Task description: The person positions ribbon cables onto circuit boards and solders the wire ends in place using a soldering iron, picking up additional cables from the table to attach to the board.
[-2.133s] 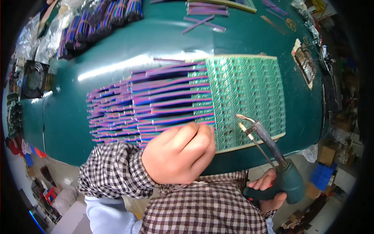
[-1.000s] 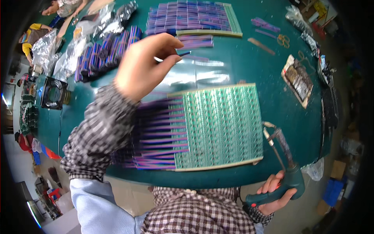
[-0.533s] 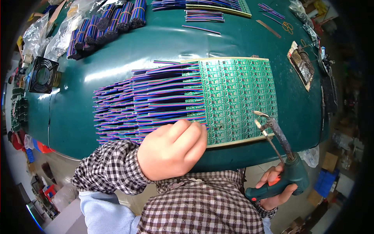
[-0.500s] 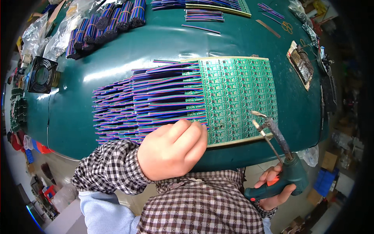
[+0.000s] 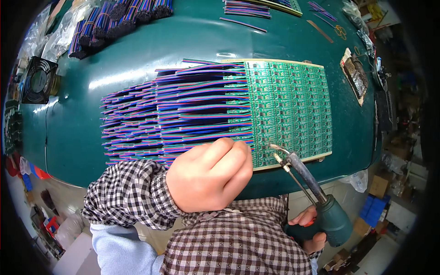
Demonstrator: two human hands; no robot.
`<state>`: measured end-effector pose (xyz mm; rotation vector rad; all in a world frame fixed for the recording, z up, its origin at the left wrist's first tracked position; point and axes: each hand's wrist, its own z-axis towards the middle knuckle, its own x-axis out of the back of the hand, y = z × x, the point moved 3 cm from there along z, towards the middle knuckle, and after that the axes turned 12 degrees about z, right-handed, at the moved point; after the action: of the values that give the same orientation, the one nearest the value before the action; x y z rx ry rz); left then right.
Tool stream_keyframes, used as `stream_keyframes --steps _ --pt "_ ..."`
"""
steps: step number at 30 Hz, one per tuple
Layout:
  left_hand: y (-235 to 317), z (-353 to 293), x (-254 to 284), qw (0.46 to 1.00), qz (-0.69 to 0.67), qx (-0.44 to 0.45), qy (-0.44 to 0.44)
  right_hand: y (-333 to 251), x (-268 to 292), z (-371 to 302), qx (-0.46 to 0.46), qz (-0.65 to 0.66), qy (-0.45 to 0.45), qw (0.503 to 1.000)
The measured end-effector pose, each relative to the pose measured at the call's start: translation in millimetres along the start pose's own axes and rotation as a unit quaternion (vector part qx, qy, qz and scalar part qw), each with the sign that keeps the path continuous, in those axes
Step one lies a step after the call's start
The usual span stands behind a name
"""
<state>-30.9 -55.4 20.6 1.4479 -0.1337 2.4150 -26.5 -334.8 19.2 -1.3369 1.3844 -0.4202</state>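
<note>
Seen from above at a dark green worktable [image 5: 137,59], glossy and streaked with light: a left hand [image 5: 211,176], fingers curled into a loose fist, knuckles pressing down on the near ends of multicoloured ribbon wires [image 5: 174,114] at the front edge of a green circuit board panel [image 5: 288,110]. Whether anything sits inside that fist cannot be told. Lower right, off the table's rim: a right hand [image 5: 311,229] wrapped around the grip of a teal soldering gun [image 5: 321,201], its thin metal tip angled up to the panel's near corner, just beside the left knuckles. Panel lying flat at the table's middle, wires fanned out in rows to its left. Checked sleeves on both arms.

Farther back on the table: bundles of the same striped wire [image 5: 119,18] heaped at upper left, a second wired panel [image 5: 261,5] at the top edge, loose wire strips near it. A small black fan [image 5: 39,80] at the left edge. A flat tray-like stand [image 5: 355,75] at the right edge. Beyond the table, a cluttered workshop floor: cardboard boxes [image 5: 378,185] and blue crates [image 5: 370,207] at lower right, bags and oddments at lower left.
</note>
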Motion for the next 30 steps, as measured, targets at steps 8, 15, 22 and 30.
stream_keyframes --steps 8,15,22,30 --pt "-0.9 1.0 0.5 1.0 -0.002 0.004 -0.009 -1.4 -1.8 2.9 -0.058 -0.097 0.003 0.994" --pt "0.0 1.3 -0.5 1.0 0.007 0.006 0.005 1.2 3.2 4.1 -0.053 -0.123 -0.011 0.991" --pt "0.9 1.2 -1.8 1.0 0.027 0.001 0.014 0.8 2.6 3.5 -0.068 -0.136 0.002 0.988" --pt "1.6 0.5 -2.2 0.999 0.027 0.004 0.02 -1.8 1.5 5.0 -0.032 -0.136 -0.016 0.99"
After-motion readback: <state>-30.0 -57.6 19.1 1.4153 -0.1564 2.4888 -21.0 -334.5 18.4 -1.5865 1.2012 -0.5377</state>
